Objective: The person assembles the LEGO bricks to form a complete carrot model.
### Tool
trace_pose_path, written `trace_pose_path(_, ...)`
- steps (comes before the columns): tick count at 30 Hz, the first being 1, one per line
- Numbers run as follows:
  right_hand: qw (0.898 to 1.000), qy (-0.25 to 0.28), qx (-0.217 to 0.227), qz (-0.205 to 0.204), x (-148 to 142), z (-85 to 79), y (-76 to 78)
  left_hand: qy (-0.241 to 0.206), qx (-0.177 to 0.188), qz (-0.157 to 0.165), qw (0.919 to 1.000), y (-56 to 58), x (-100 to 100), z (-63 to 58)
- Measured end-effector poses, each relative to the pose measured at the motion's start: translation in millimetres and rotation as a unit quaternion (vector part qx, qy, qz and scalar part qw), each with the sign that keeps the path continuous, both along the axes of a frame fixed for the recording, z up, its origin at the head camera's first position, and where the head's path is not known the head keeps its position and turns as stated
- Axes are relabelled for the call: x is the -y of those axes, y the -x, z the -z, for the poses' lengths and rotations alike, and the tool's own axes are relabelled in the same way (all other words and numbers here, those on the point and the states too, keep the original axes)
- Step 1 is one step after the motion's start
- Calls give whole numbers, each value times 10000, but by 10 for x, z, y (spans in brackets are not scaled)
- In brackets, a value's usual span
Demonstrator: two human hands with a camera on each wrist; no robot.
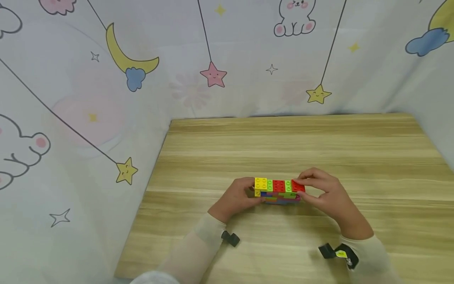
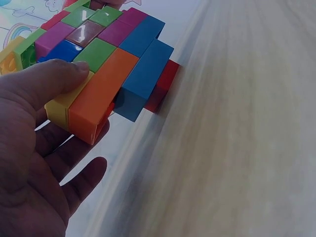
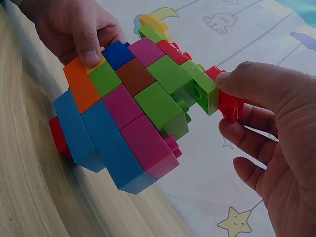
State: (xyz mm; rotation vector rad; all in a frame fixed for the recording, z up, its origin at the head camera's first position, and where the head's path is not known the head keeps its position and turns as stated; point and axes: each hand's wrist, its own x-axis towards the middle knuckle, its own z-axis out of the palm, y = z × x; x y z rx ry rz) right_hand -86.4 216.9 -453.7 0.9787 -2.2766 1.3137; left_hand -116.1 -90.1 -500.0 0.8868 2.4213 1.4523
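Note:
A wall of colourful toy building bricks (image 1: 280,195) stands upright on the table between the hands. My left hand (image 1: 234,200) grips its left end, the thumb pressing a yellow brick (image 2: 61,108) beside an orange brick (image 2: 101,94). With thumb and fingers, my right hand (image 1: 326,193) pinches a red brick (image 3: 230,102) at the top right end, against a light green brick (image 3: 205,89). Blue bricks (image 3: 111,143) lie low in the wall, above a red brick (image 3: 59,137) at the base. Whether the pinched brick is fully pressed down, I cannot tell.
The wood-grain table (image 1: 220,150) spreads around the wall of bricks. Behind it and to the left hangs a white cloth (image 1: 244,98) printed with stars, moons and bears. Small dark devices (image 1: 230,238) are strapped to both sleeved wrists.

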Motion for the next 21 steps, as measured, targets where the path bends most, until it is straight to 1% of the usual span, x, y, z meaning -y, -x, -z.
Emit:
trace_pose_path(5, 10000, -6, -5, 46, 10, 11, -3, 9, 7, -7, 10000, 2, -5, 2)
trace_pose_path(9, 9997, -32, 87, 243, -3, 71, -28, 74, -6, 8, 10000, 2, -3, 9)
trace_pose_path(12, 9982, -127, 385, 431, -28, 146, -53, 282, -63, -87, 9995, 5, 24, 11)
trace_pose_path(15, 9935, -419, 882, 577, -58, 246, -72, 453, -85, -301, 9985, 7, 85, 23)
trace_pose_path(18, 9875, -785, 1205, 639, -74, 361, -78, 382, 14, -482, 9981, 5, 152, 28)
trace_pose_path(21, 9838, -982, 1315, 720, -69, 443, -68, 227, 172, -513, 9983, 7, 184, 14)
